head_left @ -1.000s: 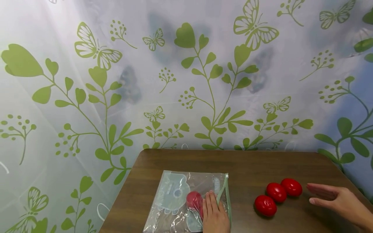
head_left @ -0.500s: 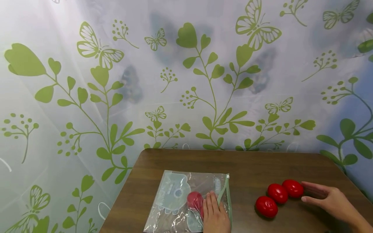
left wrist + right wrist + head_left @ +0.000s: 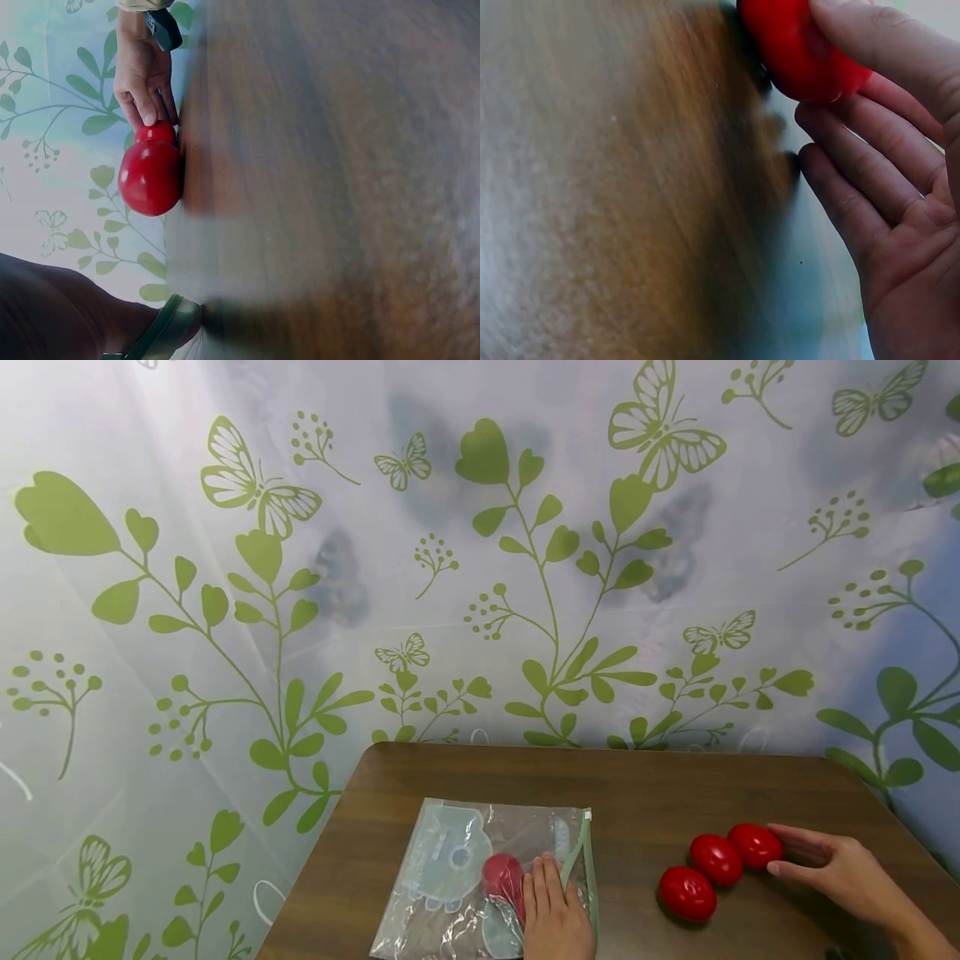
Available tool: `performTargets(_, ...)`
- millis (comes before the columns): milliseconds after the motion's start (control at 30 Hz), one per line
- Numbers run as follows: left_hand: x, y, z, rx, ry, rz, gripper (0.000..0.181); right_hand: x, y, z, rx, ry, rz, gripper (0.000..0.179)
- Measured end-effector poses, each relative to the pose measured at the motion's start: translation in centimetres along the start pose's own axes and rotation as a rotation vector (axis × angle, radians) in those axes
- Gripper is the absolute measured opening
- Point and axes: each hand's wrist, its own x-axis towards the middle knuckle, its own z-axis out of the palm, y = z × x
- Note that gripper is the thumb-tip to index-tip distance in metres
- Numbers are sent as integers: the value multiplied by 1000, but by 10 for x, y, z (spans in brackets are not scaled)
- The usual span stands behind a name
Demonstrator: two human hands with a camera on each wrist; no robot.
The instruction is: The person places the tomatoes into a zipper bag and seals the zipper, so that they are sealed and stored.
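My left hand point(image 3: 555, 910) lies with straight fingers on a clear zip bag point(image 3: 517, 827) with a green edge strip. Inside the bag show a pale blue flat shape point(image 3: 450, 852) and a pinkish-red round-headed thing point(image 3: 501, 877), partly covered by my hand. To the right, three glossy red tomatoes stand in a slanting row: a near one point(image 3: 687, 893), a middle one point(image 3: 716, 858) and a far one point(image 3: 753, 845). My right hand point(image 3: 832, 868) holds the far tomato from its right side. In the right wrist view, thumb and fingers lie on either side of that tomato point(image 3: 802, 52).
The brown wooden table point(image 3: 615, 785) bears everything. Bare wood lies between the bag and the tomatoes. A hanging curtain point(image 3: 480, 610) printed with green leaves and butterflies stands behind the table and at its sides.
My right hand has moved left from beside the far tomato and come into contact with it. My left hand and the bag have stayed in place.
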Motion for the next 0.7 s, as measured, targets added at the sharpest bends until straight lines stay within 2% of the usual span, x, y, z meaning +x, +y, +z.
performTargets(333, 2, 1, -1, -20, 22, -11, 58, -3, 1, -4, -20, 10, 29, 82)
performTargets(533, 1, 2, -1, -26, -2, -28, 59, -15, 2, -9, -102, 62, 34, 81)
performTargets(700, 1, 3, -2, -25, -8, -60, 59, -26, -5, -12, -128, 84, 70, 88)
